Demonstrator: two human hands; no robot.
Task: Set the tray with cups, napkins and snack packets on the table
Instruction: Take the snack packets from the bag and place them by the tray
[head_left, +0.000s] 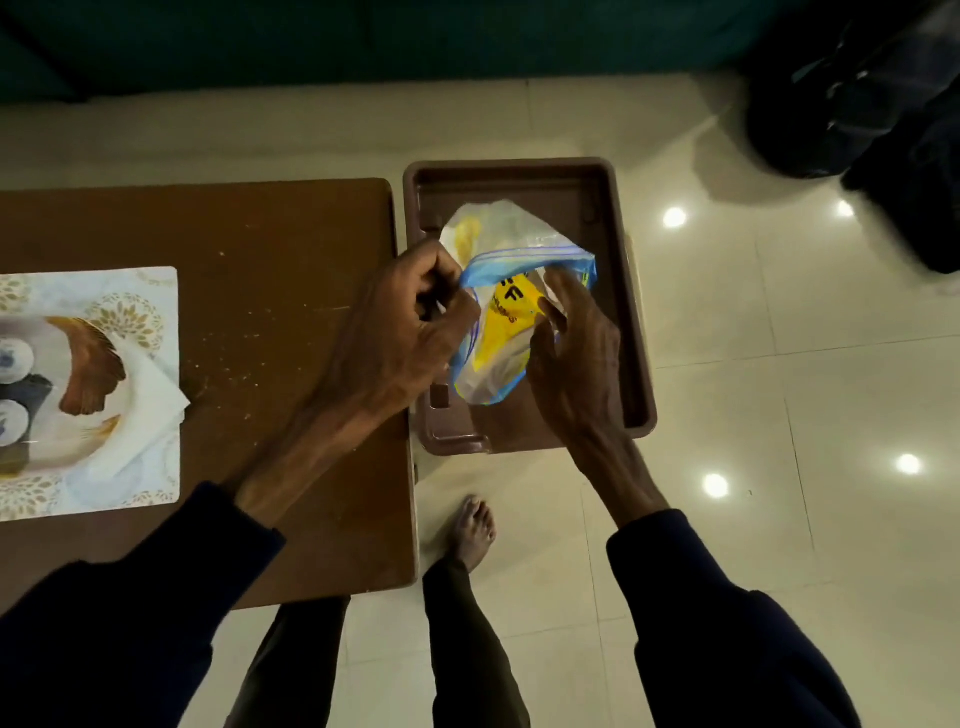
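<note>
Patterned tray (130, 291) sits on the brown table (270, 249), at its left side, partly cut off by the frame edge. On it: two cups (13, 358) seen from above, white napkins (156, 400) hanging over the tray's right edge onto the table. No snack packets on that tray.

Snack packet (506, 322), yellow with dark lettering, is inside a clear zip bag (509, 223) with a blue rim. The bag is over a brown plastic bin (519, 176) just right of the table's edge; can't tell what the bin stands on.

Left hand (400, 322): fingers curled tight, pinching the left lip of the bag's mouth. Right hand (576, 353): fingers curved over the right lip, tips reaching into the mouth, thumb against the yellow packet; it grips the bag, mouth pulled open between both hands.

Crumbs scattered on the tabletop. Person stands barefoot, one foot (470, 530) on the pale tiled floor. Dark blurred bag (857, 104) top right
</note>
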